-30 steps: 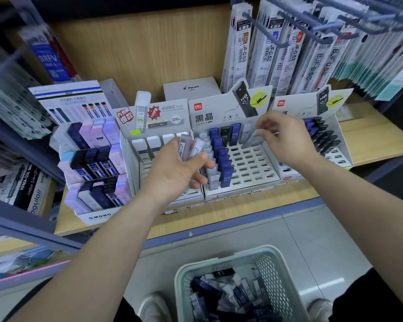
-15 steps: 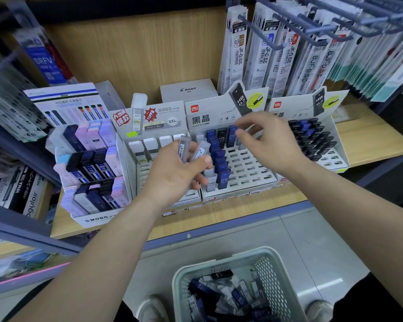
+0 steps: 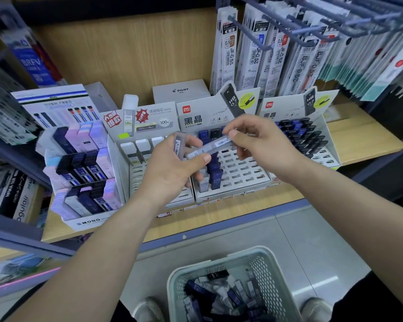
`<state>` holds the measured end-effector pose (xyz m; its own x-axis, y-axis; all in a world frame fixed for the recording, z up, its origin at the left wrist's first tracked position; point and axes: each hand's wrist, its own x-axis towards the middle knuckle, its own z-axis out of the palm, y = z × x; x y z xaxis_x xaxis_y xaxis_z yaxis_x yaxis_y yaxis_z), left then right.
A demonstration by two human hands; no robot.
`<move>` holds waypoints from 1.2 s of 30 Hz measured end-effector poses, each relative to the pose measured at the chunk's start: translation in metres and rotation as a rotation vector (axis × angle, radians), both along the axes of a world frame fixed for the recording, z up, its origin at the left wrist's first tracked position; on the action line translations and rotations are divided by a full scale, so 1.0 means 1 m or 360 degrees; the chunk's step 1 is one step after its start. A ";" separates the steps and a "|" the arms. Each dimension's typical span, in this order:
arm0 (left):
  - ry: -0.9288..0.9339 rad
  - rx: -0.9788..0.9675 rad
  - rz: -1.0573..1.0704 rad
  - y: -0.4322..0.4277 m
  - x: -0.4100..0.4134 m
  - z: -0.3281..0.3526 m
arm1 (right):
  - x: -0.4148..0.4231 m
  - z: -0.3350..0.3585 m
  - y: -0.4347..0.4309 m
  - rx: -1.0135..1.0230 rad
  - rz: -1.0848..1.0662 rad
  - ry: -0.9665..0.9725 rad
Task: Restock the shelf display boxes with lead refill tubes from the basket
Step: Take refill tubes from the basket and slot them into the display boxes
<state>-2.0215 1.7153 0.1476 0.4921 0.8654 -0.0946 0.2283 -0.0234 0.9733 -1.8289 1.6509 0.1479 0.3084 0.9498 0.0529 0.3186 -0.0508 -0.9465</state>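
Two hands share one clear lead tube (image 3: 210, 146) above the middle display box (image 3: 233, 189): right hand (image 3: 264, 142) pinches its upper-right end, left hand (image 3: 170, 169) pinches the lower-left end and grips a second tube (image 3: 179, 145); right hand sits nearer the empty slots (image 3: 244, 166)

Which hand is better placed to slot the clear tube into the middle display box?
Right. The right hand pinches the clear tube by its end, over empty slots in the middle display box. The left hand also grips a second tube, so it is busier.
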 end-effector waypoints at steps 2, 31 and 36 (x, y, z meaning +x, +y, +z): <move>0.0007 0.0044 0.0016 0.001 0.001 -0.001 | 0.003 -0.003 -0.002 -0.0108 0.0018 -0.0069; 0.0351 0.0251 -0.0113 -0.002 0.003 -0.014 | 0.054 -0.017 -0.004 -0.0028 -0.0367 -0.0512; 0.0285 0.0021 -0.0145 0.005 -0.004 -0.016 | 0.054 -0.029 0.006 -0.0043 -0.0339 -0.0549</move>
<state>-2.0256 1.7206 0.1312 0.5449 0.8197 -0.1766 0.3942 -0.0645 0.9168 -1.7747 1.6573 0.1185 0.4668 0.8691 0.1637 0.5971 -0.1732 -0.7833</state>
